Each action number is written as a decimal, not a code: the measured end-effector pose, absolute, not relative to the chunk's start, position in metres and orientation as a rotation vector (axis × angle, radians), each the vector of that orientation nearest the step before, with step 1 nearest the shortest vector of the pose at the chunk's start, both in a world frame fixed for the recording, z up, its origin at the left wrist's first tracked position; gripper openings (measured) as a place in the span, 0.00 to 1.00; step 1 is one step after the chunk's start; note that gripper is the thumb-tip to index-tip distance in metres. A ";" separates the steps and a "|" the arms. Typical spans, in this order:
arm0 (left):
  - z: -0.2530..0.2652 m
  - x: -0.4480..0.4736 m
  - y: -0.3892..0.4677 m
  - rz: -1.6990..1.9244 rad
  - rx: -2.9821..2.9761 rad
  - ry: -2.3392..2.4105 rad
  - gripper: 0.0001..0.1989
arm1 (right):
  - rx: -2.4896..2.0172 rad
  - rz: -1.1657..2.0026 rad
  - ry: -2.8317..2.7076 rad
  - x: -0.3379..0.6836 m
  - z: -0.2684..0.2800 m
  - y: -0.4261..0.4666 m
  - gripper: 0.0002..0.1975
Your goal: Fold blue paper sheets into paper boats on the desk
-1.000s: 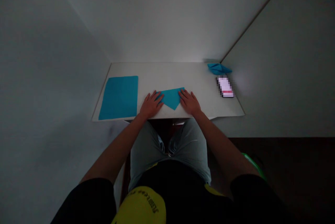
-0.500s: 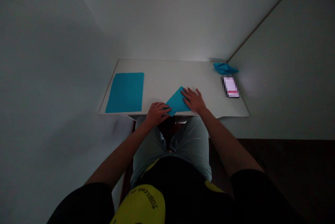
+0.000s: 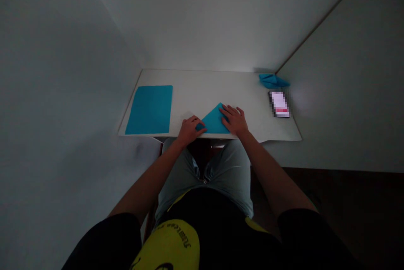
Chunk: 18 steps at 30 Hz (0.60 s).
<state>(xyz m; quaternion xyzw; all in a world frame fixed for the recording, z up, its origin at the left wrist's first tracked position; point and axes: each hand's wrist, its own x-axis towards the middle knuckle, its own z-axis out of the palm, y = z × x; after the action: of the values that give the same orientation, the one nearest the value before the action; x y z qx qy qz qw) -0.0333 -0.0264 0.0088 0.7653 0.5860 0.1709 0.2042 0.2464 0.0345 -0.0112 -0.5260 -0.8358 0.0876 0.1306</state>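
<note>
A sheet of blue paper [image 3: 213, 122], folded into a triangle with its peak pointing away from me, lies at the front edge of the white table. My left hand [image 3: 190, 130] grips its left corner, thumb on the near side and fingers curled over the far side. That corner is partly hidden under the fingers. On the paper's right slope rests my right hand [image 3: 235, 120], flat with the fingers spread, covering the right corner.
Flat blue paper [image 3: 150, 110] lies on the left of the white table [image 3: 195, 89]. At the back right corner sits a folded blue paper boat [image 3: 272, 81], with a phone [image 3: 279, 104], its screen blurred, just in front. Walls close in at the back and both sides.
The small paper point that hung over the table's front edge by my left hand no longer shows, and the bottom edge looks straight. My left hand shifted slightly up; my right hand stayed nearly still.
</note>
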 end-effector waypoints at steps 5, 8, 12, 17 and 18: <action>0.013 -0.029 -0.022 0.434 2.191 1.701 0.09 | -1.538 0.225 -2.347 0.244 -0.013 0.034 0.28; 0.016 -0.032 -0.009 0.425 2.154 1.788 0.11 | -1.502 0.212 -2.366 0.248 -0.012 0.023 0.28; 0.015 -0.039 0.011 0.520 2.024 1.896 0.11 | -1.458 0.199 -2.426 0.261 -0.013 -0.010 0.30; 0.008 -0.045 0.019 0.614 1.982 1.900 0.10 | -1.483 0.216 -2.409 0.274 -0.017 -0.048 0.29; 0.007 -0.046 0.018 0.619 1.980 1.901 0.10 | -1.469 0.232 -2.418 0.276 -0.017 -0.052 0.29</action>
<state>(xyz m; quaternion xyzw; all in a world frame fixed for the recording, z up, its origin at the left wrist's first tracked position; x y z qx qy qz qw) -0.0455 0.0184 0.0070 0.6943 0.6665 0.2171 0.1631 0.2757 -0.0518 -0.0174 -0.5117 -0.8420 0.0809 0.1508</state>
